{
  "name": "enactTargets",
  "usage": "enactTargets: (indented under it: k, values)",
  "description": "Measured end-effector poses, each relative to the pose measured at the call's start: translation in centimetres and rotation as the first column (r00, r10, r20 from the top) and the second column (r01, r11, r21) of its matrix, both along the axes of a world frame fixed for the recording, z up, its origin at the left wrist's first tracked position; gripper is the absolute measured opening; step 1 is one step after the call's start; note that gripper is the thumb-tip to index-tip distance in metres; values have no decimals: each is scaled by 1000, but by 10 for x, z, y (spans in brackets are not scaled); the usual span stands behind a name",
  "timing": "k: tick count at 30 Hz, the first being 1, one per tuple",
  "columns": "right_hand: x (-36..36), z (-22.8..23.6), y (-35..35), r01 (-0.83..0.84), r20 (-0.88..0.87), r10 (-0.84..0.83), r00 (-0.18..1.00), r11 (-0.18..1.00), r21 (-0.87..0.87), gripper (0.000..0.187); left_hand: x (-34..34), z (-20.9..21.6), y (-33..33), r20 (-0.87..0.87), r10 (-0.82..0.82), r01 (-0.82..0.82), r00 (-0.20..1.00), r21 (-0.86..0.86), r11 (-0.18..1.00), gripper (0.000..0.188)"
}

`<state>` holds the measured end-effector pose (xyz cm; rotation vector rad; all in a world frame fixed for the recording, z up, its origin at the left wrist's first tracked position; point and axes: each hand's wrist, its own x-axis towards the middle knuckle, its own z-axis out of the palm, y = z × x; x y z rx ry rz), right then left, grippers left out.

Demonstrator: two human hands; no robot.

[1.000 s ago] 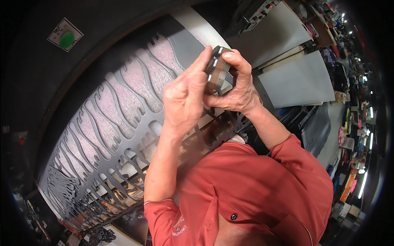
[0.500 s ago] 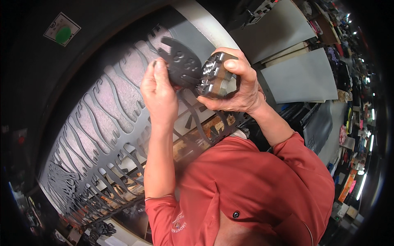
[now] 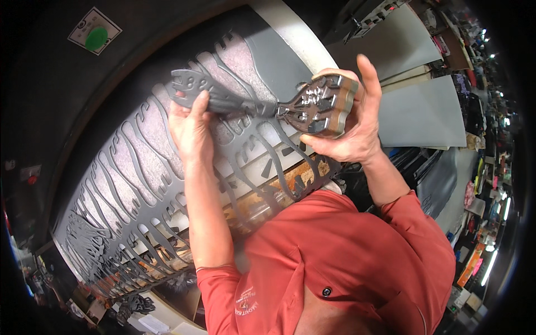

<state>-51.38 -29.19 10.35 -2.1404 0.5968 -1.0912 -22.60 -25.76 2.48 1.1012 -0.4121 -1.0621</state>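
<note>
Several pale panels (image 3: 421,117) near slotted sheet (image 3: 276,50); left grip (image 3: 191,125) pinching grey piece (image 3: 218,101), right grip (image 3: 360,138) holding block (image 3: 319,106).

Camera here is a wide fisheye strapped to the person's head, the left of a side-by-side pair, tipped down at the hands. It's super close: the red shirt (image 3: 357,245) fills the 5 o'clock side, with the left hand (image 3: 190,131) toward 10 and right hand (image 3: 357,139) toward 2. It's wide enough to catch a green button (image 3: 96,38) out at 10 and a distant light tube (image 3: 491,258) between 3 and 4.
</note>
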Motion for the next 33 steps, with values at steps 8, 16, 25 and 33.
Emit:
enactTargets:
  k: [8,16,25,33]
  values:
    - [10,48,-84,-332,-220,271,937,886,-324,74,174,23,61,401,79,-146,913,140,979,59]
    - [18,-36,-154,-493,-635,135,760,757,-429,63,222,-25,120,838,160,-549,522,187,815,76]
    - [32,-96,-76,241,-344,-340,875,923,-300,88,174,-12,96,974,98,-600,204,46,799,59]
    - [30,-99,-81,232,-240,-334,911,899,-372,87,94,-16,45,962,85,-342,258,9,940,43]
